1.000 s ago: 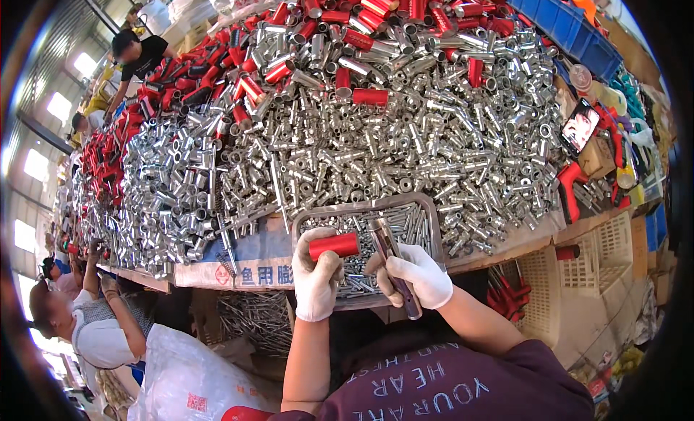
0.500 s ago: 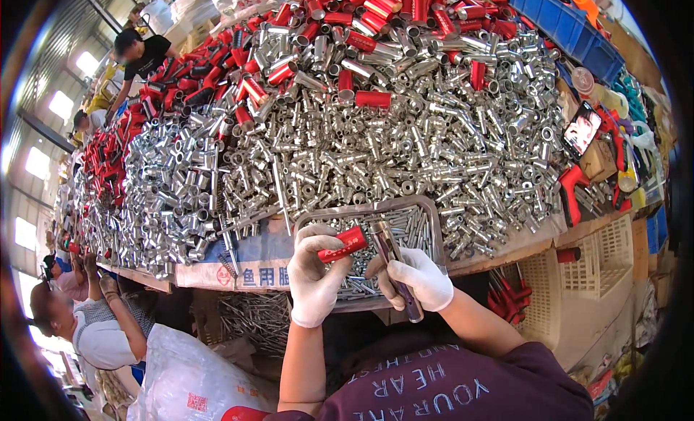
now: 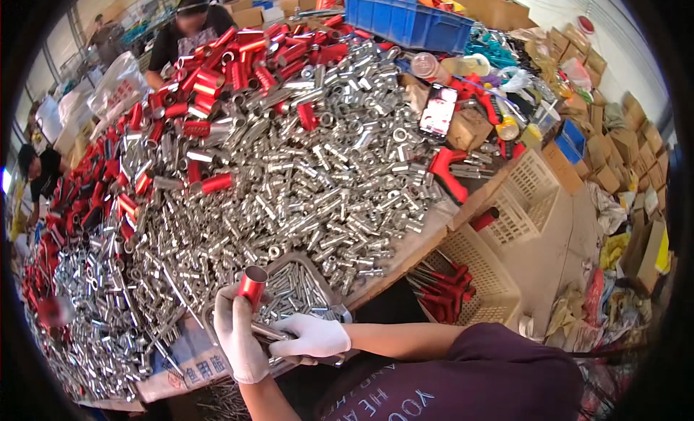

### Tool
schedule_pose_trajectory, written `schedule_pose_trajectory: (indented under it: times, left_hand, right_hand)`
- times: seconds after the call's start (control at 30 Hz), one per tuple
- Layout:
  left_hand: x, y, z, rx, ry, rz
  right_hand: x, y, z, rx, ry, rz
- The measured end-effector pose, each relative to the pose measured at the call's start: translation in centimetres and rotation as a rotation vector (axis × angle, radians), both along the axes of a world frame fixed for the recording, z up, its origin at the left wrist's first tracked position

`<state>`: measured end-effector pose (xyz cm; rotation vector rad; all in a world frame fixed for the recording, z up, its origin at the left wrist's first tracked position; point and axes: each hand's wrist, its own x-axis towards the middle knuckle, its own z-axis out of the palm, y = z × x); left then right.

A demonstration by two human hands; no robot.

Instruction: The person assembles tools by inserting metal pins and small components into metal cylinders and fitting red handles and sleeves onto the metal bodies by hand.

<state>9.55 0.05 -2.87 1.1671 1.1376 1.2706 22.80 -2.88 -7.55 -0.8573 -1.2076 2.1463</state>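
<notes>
My left hand, in a white glove, is closed around a short red metal sleeve whose hollow end points upward. My right hand, also gloved, grips a shiny metal tube lying nearly level. The tube's far end reaches to my left hand, below the red sleeve. Whether the tube and the sleeve touch cannot be made out, as the left fingers cover that spot. Just beyond both hands sits a grey tray holding many thin metal pins.
Heaped silver fittings and red sleeves cover the table. A phone, a red pistol-shaped handle and a blue crate stand along its right side. Cream plastic baskets are below the edge. A person works across the heap.
The view has swung to the right. My hands have come together. The red sleeve has tipped from lying sideways to upright, and the tube has turned from steep to nearly level.
</notes>
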Motion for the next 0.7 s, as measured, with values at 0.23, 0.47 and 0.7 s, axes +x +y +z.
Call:
schedule_pose_trajectory:
  times: [0.23, 0.47, 0.7]
  left_hand:
    - [1.3, -0.7, 0.1, 0.003, -0.075, 0.201]
    - [-1.8, -0.2, 1.0, 0.119, 0.234, 0.153]
    - [-3.3, 2.0, 3.8, 0.222, 0.748, -0.040]
  right_hand:
    - [0.6, -0.3, 0.3, -0.051, 0.050, -0.123]
    - [0.5, -0.4, 0.0, 0.047, -0.039, -0.042]
    - [-0.1, -0.4, 0.0, 0.104, -0.096, -0.011]
